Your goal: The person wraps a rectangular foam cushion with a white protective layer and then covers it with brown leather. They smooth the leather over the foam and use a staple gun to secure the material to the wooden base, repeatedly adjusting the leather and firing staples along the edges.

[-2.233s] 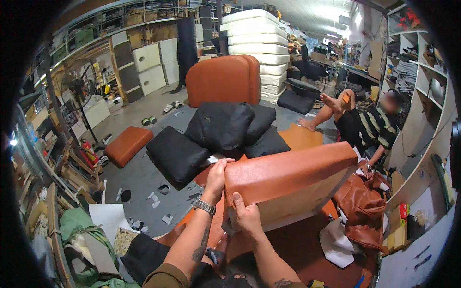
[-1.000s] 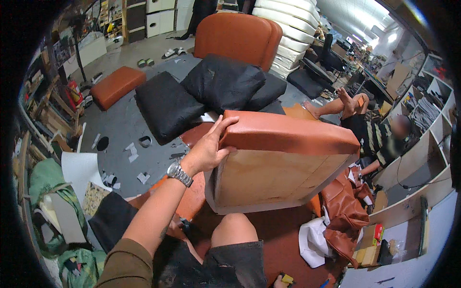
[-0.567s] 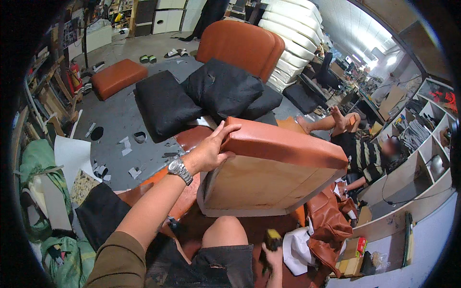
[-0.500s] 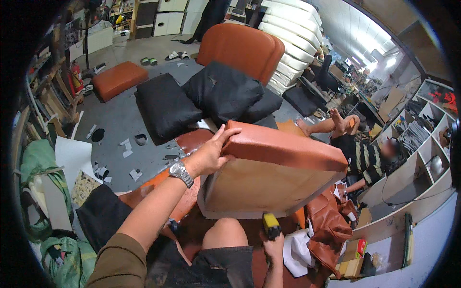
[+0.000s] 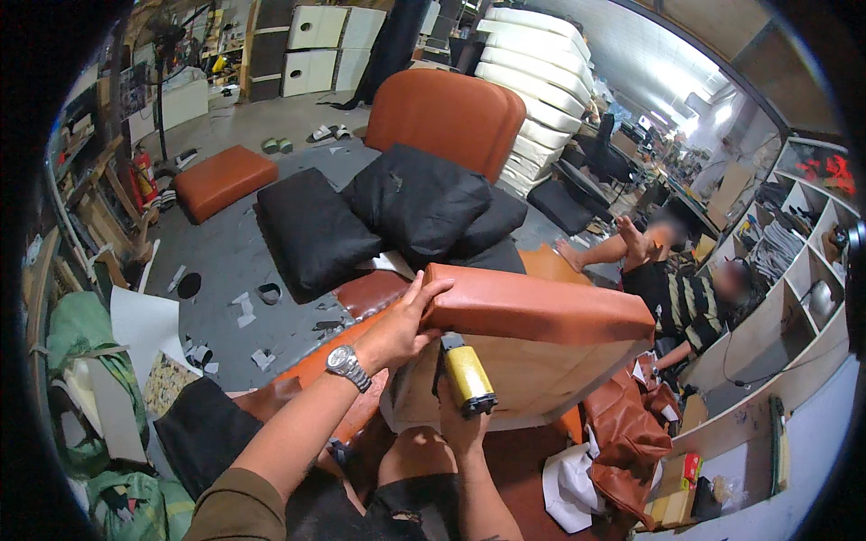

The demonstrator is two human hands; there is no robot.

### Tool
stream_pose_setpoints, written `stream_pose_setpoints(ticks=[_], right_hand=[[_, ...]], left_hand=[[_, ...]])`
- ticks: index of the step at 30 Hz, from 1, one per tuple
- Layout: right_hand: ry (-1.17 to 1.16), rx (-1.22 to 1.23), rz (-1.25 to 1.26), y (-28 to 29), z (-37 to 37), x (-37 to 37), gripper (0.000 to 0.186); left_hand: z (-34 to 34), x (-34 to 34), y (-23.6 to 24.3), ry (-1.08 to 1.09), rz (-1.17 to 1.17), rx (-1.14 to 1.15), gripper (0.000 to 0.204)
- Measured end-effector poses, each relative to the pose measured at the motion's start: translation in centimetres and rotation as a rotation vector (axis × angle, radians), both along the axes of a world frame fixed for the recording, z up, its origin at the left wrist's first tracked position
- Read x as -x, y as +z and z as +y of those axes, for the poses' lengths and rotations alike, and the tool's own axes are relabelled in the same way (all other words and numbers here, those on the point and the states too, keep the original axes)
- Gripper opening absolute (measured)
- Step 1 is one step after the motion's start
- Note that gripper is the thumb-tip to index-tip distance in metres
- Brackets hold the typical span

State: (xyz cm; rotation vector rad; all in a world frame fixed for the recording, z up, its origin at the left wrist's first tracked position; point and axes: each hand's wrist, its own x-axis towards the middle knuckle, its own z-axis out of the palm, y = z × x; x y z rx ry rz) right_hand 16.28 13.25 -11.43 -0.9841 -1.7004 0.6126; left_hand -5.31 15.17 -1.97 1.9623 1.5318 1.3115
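My left hand point(image 5: 402, 325) grips the upper left corner of a tilted rust-orange upholstered seat point(image 5: 532, 302), whose pale wooden underside point(image 5: 541, 379) faces me. My right hand point(image 5: 460, 428) is shut on a yellow and black staple gun point(image 5: 467, 379), held against the wood near that left corner, just below my left hand's fingers. My knee shows under the seat. Sheets of orange and brown leather point(image 5: 622, 446) and a white piece point(image 5: 568, 487) lie around the seat.
Black cushions point(image 5: 406, 207), orange cushions point(image 5: 433, 117) and stacked white foam point(image 5: 532, 72) stand ahead. A co-worker point(image 5: 690, 316) in a striped shirt reclines at right beside shelving point(image 5: 803, 270). A green sack point(image 5: 81, 352), scraps and a fire extinguisher point(image 5: 144, 176) are at left.
My right hand left the seat earlier, reappeared low holding the staple gun, and has risen with it to the underside near the left corner. My left hand keeps hold; the view has shifted.
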Motion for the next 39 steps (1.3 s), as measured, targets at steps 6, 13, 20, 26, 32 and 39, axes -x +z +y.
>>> stream_pose_setpoints(ticks=[6, 13, 20, 26, 32, 39], right_hand=[[0.080, 0.147, -0.019, 2.7, -1.1, -0.6, 0.029], [-0.018, 0.561, -0.225, -4.0, 0.8, -14.1, 0.052], [-0.258, 0.544, -0.639, -20.0, -5.7, -30.2, 0.063], [-0.047, 0.436, 0.714, -4.6, 5.0, -26.3, 0.067], [-0.085, 0.297, 1.124, 8.3, 7.2, -16.9, 0.041], [-0.128, 0.256, 0.767, 7.8, 3.4, -11.4, 0.049]], left_hand=[[-0.4, -0.1, 0.5, -0.008, -0.004, -0.004, 0.095], [-1.5, -0.5, 0.6, -0.027, -0.045, 0.053, 0.095], [-3.4, -3.1, 0.3, 0.001, -0.009, -0.073, 0.085], [-5.8, -5.5, -0.8, 0.003, -0.165, -0.183, 0.067], [-7.3, -3.0, -1.5, -0.151, -0.339, -0.165, 0.066], [-4.0, 4.1, 1.2, -0.063, -0.402, -0.016, 0.028]])
